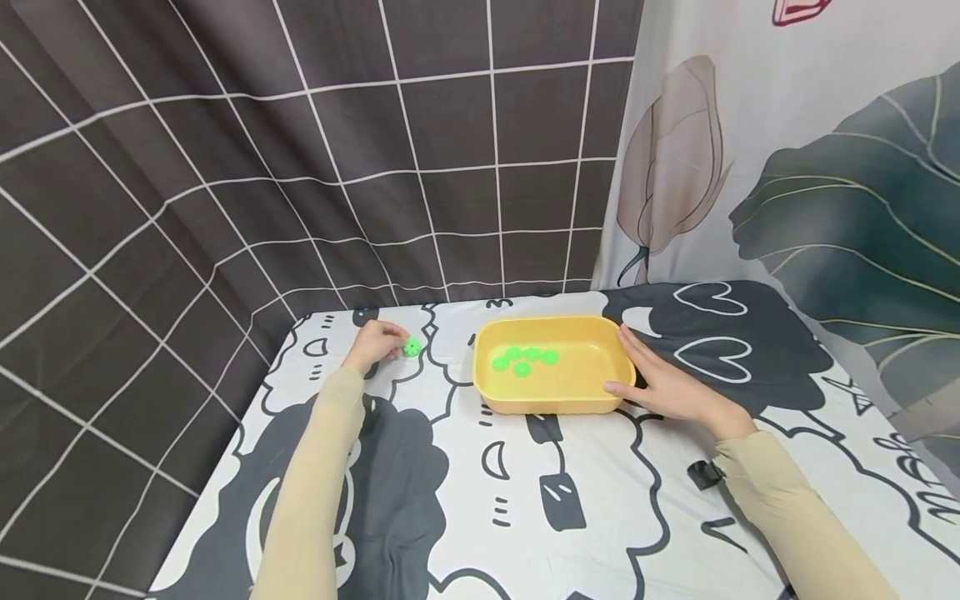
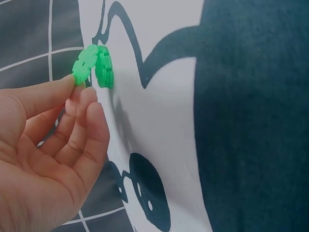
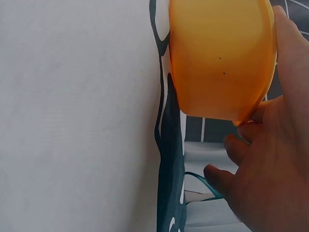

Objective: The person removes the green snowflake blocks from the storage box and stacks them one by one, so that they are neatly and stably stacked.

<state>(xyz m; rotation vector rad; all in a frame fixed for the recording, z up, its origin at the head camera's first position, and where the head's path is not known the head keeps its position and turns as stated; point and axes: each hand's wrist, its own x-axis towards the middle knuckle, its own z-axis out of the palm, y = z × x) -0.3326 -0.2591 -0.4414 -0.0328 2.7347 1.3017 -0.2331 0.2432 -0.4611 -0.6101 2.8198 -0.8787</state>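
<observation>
A: Head view?
B: From above the near side, facing forward and down. Widest and farthest: takes in the left hand, the right hand, the cloth and the dark curtain.
A: Left wrist?
B: Close, low, rolled sideways; cloth runs up frame right. Faces along the fingers to the green pieces. Hand and pieces shared with head.
A: Right wrist?
B: Close, also rolled; cloth at frame left. Faces the yellow tray's outer wall; head sees inside it.
A: Wrist overlap?
B: Cloth and curtain.
</observation>
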